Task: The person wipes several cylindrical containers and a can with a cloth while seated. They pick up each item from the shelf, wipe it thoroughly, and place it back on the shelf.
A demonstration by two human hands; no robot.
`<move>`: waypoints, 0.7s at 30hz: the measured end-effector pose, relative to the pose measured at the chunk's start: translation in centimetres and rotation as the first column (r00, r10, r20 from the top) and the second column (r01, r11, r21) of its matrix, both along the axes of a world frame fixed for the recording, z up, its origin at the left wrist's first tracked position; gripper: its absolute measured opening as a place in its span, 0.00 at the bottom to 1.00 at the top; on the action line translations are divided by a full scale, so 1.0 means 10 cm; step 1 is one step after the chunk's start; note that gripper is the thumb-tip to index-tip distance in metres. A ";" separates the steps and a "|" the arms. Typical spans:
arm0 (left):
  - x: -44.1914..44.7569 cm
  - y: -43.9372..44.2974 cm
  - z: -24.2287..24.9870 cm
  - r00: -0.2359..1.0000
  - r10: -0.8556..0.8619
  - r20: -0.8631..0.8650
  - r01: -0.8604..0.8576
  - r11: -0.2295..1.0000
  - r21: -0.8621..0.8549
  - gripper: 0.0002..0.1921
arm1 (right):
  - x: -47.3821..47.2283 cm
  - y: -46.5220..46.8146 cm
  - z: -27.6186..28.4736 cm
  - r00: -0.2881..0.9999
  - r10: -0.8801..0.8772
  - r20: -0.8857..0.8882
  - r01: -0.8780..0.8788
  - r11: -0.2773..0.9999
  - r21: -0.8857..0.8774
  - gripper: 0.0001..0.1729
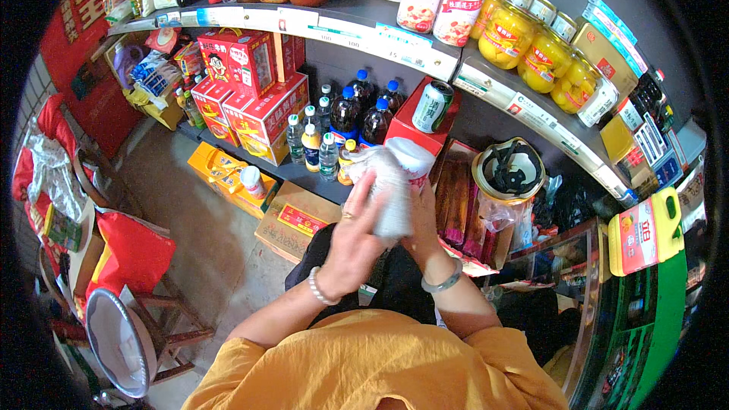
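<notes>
My left hand holds a whitish cloth, blurred by motion. The cloth lies against a white can with red print, which my right hand grips from the right side. Much of the can's body is hidden behind the cloth and the fingers. Just beyond it, a green drink can stands on a red box. Cola bottles with blue caps and small water bottles stand on the low shelf to the left.
Above runs a shelf edge with price labels, carrying white porridge cans and jars of yellow fruit. A carton and an orange box sit on the floor. At left, a basin rests by a wooden stool.
</notes>
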State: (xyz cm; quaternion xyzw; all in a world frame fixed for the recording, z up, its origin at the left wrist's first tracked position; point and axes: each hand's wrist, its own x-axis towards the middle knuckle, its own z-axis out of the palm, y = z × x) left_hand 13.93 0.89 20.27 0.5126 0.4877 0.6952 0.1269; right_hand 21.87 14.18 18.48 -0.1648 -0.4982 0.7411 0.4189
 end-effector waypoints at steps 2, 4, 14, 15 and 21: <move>0.05 0.08 0.09 0.861 0.194 -0.471 -0.215 0.977 0.010 0.28 | 0.00 -0.04 0.01 0.997 -0.047 0.062 0.051 0.997 -0.064 0.38; 0.09 0.12 0.15 0.915 0.200 -0.350 -0.194 0.980 0.052 0.27 | 0.05 -0.10 0.08 0.998 -0.054 0.029 0.051 0.995 0.089 0.38; 0.03 0.16 0.24 0.976 0.180 0.124 -0.205 0.951 0.230 0.28 | -0.04 -0.50 0.57 0.990 -0.136 0.043 0.104 0.896 0.432 0.55; 0.02 0.17 0.25 0.972 0.133 0.195 -0.184 0.945 0.272 0.27 | -0.06 -0.52 0.58 0.987 -0.150 0.053 0.109 0.881 0.460 0.56; -0.21 0.06 0.27 0.750 -0.031 0.660 -0.070 0.990 0.126 0.21 | -0.08 -0.54 0.56 0.995 -0.094 0.044 0.066 0.899 0.432 0.55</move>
